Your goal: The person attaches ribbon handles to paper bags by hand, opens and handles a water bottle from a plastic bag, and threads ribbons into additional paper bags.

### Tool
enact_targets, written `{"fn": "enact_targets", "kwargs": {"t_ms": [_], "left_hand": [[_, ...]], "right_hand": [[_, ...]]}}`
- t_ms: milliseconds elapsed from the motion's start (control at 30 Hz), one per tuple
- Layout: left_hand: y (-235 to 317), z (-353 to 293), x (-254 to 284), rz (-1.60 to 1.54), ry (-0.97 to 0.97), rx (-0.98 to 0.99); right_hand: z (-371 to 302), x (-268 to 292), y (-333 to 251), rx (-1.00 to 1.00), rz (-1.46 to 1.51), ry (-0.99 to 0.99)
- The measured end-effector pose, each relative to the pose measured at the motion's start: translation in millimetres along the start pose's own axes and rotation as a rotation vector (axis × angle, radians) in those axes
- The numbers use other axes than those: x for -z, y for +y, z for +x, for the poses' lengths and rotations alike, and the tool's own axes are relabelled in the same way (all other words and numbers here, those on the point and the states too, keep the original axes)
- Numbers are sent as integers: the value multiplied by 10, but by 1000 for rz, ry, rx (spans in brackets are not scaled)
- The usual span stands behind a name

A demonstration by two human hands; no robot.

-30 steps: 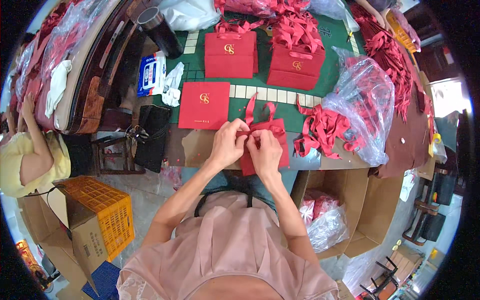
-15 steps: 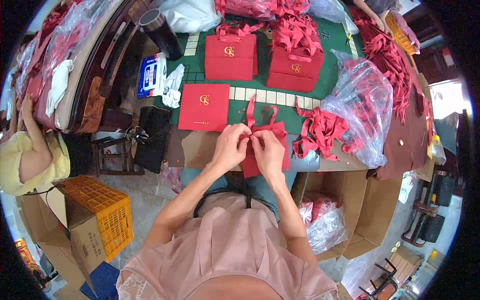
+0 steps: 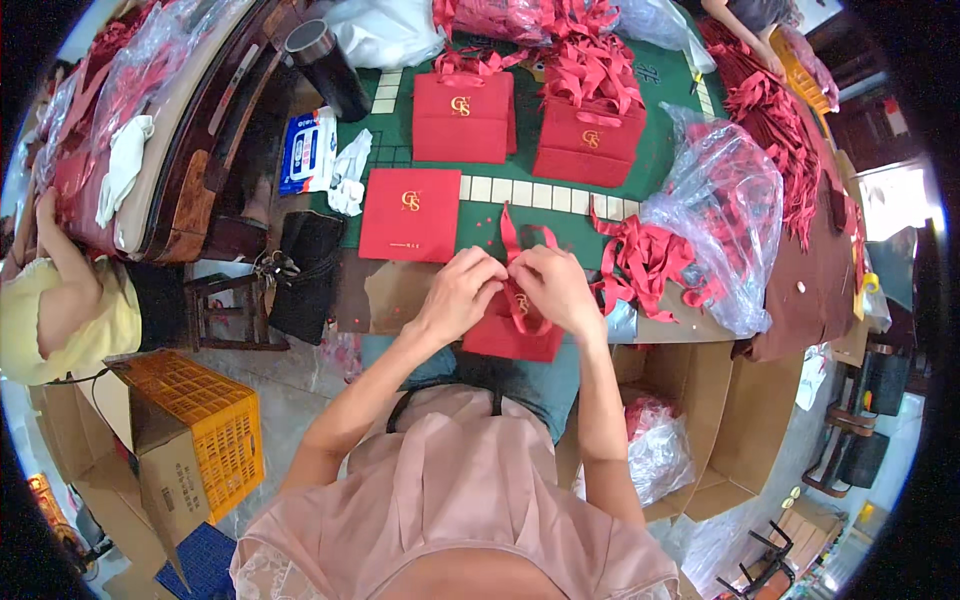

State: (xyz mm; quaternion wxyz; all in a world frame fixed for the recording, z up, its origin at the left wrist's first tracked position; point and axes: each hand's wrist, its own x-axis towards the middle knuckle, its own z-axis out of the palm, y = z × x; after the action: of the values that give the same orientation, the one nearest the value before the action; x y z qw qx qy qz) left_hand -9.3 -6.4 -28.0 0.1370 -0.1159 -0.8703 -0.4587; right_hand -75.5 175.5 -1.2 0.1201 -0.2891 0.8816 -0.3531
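A small red paper bag [image 3: 510, 335] rests at the near edge of the green table, partly over my lap. My left hand [image 3: 458, 293] and my right hand [image 3: 556, 285] meet at its top edge, both pinching a red ribbon [image 3: 517, 250] that loops up from the bag. My fingers cover the spot where ribbon meets bag. A flat red bag with a gold emblem [image 3: 411, 214] lies just left of my left hand. A loose pile of red ribbons [image 3: 645, 265] lies right of my right hand.
Two stacks of finished red bags [image 3: 462, 115] [image 3: 588, 135] stand at the back of the green table [image 3: 480, 218]. A clear plastic bag [image 3: 735, 215] is at the right. Cardboard boxes [image 3: 700, 400], an orange crate [image 3: 205, 420] and a seated person [image 3: 60, 310] surround me.
My hands stay at the bag's top; the ribbon loop has shifted slightly as my fingers work it. Nothing else has moved.
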Motion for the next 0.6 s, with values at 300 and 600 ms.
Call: {"fn": "enact_targets", "kwargs": {"t_ms": [300,600], "left_hand": [[0,27,87,79,-104,-203],[12,72,132,-45,-131,-80]], "right_hand": [[150,17,259,-229,395,-262],[284,-261,250,-237,584,108]]}}
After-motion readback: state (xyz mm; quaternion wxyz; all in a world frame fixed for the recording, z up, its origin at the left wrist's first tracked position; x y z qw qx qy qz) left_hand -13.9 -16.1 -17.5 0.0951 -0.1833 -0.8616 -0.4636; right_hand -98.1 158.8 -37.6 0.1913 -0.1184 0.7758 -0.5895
